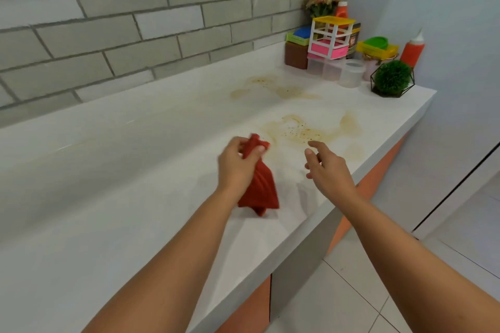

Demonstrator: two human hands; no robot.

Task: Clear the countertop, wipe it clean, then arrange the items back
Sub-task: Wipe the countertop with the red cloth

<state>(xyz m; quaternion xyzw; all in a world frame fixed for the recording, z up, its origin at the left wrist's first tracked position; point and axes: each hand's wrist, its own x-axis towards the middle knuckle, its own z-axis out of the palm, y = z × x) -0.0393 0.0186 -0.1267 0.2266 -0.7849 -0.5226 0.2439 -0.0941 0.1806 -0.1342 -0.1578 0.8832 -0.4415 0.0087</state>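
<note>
Currently: grey brick wall (108, 21) along the back, white bench (108, 170) running from lower left toward the far right corner.

Left hand (236, 165) — over the middle of the bench, fingers (238, 143) and thumb curled round the top of a red cloth (262, 189). Cloth is bunched at the grip and hangs down in folds below the hand; its lower tip is at the bench surface, contact not certain.

Near stain (300, 131): brownish, speckled, spread over the bench just beyond and to the right of the cloth. Far stain (281, 89): same colour, paler, nearer the wall.

Right hand (328, 170) — above the front part of the bench, just this side of the near stain, fingers (316, 144) loosely spread, holding nothing. Well apart from the cloth.

Far right corner, items grouped together: brown box (296, 55), white rack (331, 35) with yellow top and pink drawer, flowers (320, 3) and orange bottle (341, 9) behind it, clear tubs (351, 73) in front, red squeeze bottle (412, 48), green ball plant (392, 77) in a wire frame near the bench edge.

Tiled floor (338, 292) at lower right.
</note>
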